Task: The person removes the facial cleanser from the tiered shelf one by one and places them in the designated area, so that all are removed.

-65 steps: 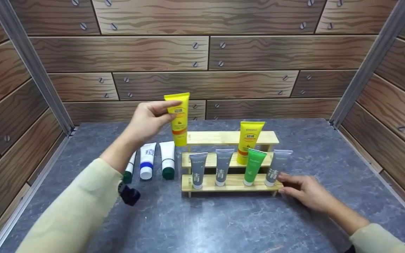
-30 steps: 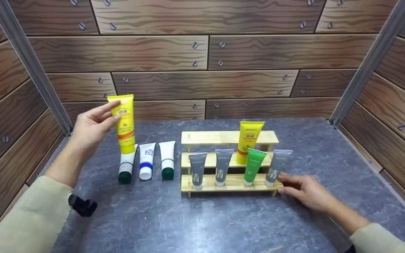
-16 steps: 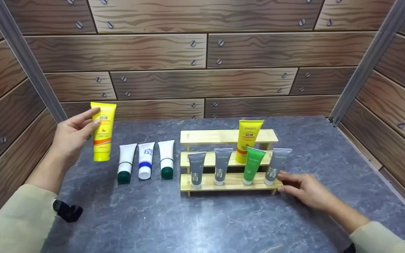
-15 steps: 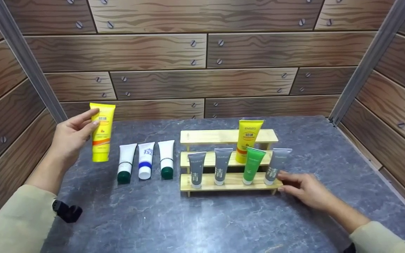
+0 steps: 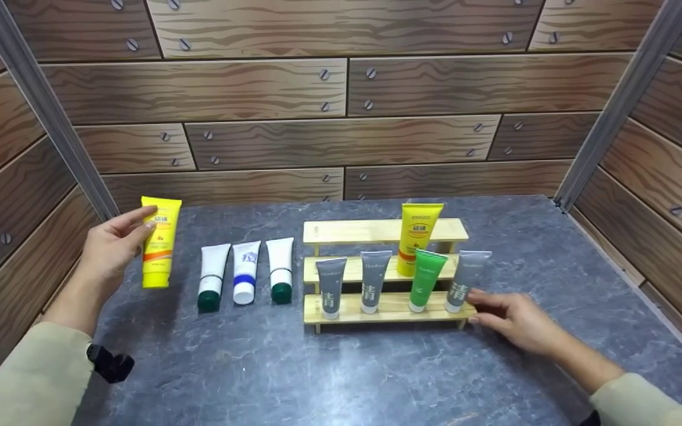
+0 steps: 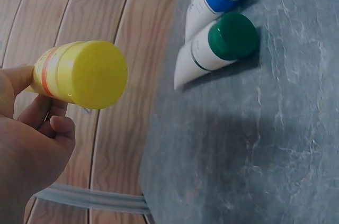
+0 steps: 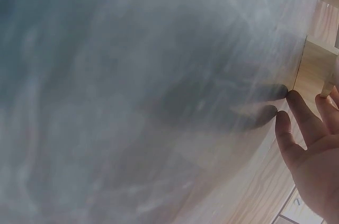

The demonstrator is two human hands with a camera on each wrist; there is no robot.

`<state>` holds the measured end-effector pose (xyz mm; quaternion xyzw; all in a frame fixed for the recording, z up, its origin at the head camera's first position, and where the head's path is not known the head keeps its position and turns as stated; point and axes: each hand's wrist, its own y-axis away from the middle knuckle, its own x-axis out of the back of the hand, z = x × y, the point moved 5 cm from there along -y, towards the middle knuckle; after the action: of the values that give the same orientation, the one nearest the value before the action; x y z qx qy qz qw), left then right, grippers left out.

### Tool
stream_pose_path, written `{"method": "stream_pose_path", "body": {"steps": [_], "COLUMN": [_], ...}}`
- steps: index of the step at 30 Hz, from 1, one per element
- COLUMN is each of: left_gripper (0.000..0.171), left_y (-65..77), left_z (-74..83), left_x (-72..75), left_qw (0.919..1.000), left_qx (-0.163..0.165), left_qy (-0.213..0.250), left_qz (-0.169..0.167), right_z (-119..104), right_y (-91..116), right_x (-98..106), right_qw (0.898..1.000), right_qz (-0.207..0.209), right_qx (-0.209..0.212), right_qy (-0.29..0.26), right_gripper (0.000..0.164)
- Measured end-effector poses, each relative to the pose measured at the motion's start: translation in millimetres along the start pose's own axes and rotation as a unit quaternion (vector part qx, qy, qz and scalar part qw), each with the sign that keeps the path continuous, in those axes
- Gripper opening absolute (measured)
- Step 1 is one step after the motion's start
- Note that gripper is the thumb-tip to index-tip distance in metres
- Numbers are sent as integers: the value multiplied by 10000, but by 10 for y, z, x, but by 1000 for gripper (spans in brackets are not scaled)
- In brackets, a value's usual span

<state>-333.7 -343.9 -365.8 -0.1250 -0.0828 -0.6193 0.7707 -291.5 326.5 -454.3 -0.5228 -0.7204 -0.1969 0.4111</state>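
My left hand (image 5: 104, 251) pinches a yellow squeeze tube (image 5: 161, 242) near its crimped top, thumb in front. The tube hangs cap down at the left; its yellow cap (image 6: 100, 74) faces the left wrist camera. Right of it lie three white tubes: one with a green cap (image 5: 209, 300), one with a blue band (image 5: 245, 278), another green-capped one (image 5: 280, 269). My right hand (image 5: 521, 322) holds the right end of the lowest step of a wooden tiered rack (image 5: 350, 305); in the right wrist view two of its fingertips (image 7: 283, 121) meet the table.
The rack's lowest step bears grey tubes (image 5: 331, 287) and a green tube (image 5: 428, 281). A second yellow tube (image 5: 419, 236) stands on its middle step. The grey marbled table (image 5: 341, 378) is enclosed by wood-patterned walls (image 5: 341, 89) with metal corner posts (image 5: 39, 100).
My left hand has carried the yellow tube from beside the rack leftward past the white tubes, then lowered it towards the table. The right hand has stayed at the rack's end.
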Motion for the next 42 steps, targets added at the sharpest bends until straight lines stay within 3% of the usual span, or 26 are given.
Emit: {"method": "stream_pose_path", "body": {"steps": [19,42], "left_gripper": [53,51], "left_y": [-40,-166], "left_z": [-354,-782], "left_x": [-38,-201], "left_qw": [9986,9927], "left_qx": [508,1178], "left_qy": [-73,-166], "left_qz": [-125,-201], "right_z": [-17,25], "right_y": [-3,13], "right_x": [-9,-3], "right_qw": [10000,9998], "right_qz": [-17,-91], "right_qx": [0,-181], "right_qy": [-12,-35], "right_gripper": [51,54]}}
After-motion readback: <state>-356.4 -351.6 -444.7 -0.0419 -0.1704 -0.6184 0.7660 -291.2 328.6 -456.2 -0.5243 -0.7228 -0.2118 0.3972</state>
